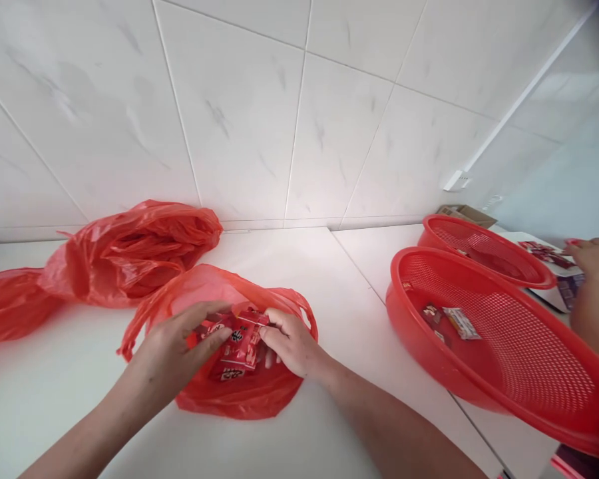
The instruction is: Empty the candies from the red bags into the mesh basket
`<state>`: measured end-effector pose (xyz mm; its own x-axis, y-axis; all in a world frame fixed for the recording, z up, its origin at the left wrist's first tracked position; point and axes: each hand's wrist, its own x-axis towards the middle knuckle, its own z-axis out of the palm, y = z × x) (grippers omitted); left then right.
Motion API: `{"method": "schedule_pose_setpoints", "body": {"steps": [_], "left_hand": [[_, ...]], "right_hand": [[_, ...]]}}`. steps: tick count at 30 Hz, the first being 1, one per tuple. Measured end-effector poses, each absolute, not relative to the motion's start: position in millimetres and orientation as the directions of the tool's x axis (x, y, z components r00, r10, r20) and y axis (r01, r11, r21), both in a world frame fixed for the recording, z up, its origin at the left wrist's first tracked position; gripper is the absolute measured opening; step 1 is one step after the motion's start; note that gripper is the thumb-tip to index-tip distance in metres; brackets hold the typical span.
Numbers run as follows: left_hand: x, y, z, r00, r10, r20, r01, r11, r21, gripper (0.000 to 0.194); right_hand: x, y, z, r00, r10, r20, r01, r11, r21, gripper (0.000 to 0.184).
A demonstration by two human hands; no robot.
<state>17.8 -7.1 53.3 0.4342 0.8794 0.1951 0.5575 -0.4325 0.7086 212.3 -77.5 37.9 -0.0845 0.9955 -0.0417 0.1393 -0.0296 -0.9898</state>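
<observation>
We observed both bare hands working inside an open red bag, which rested on the white table with its mouth spread upward. We located the red packets in the middle of this bag, between the two hands, overlapping one another, with dark characters printed on their faces. We noted that the right hand gripped the upper right edge of one packet between its thumb and fingers. We saw the left hand over the left side of the bag's mouth, its thumb and index finger set apart around the packets; we could not tell whether these fingers were gripping or only touching. Behind and to the left of the open bag, we recorded a crumpled red bag, bunched near the tiled wall. On the right side of the table, well apart from the hands, we found a near red basket with perforated walls; inside it lay a silvery wrapped item and, just to its left, a small brown packet. Beyond it we identified a far red basket, a cardboard box and, on the wall above, a white socket.
</observation>
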Motion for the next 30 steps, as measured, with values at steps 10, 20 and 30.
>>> {"method": "schedule_pose_setpoints", "body": {"steps": [10, 20, 30], "left_hand": [[25, -20, 18, 0.446, 0.891, -0.085, 0.104, 0.043, 0.994, 0.048], [13, -12, 27, 0.208, 0.978, -0.011, 0.142, -0.019, 0.990, 0.042], [12, -9, 17, 0.212, 0.977, 0.016, 0.179, -0.055, 0.982, 0.038]], "right_hand": [[208, -80, 27, -0.011, 0.997, 0.081, 0.216, 0.081, -0.973, 0.019], [193, -92, 27, -0.356, 0.932, 0.062, 0.749, 0.324, -0.577, 0.009], [196, -93, 38, -0.227, 0.971, 0.071, 0.611, 0.199, -0.766, 0.010]]}}
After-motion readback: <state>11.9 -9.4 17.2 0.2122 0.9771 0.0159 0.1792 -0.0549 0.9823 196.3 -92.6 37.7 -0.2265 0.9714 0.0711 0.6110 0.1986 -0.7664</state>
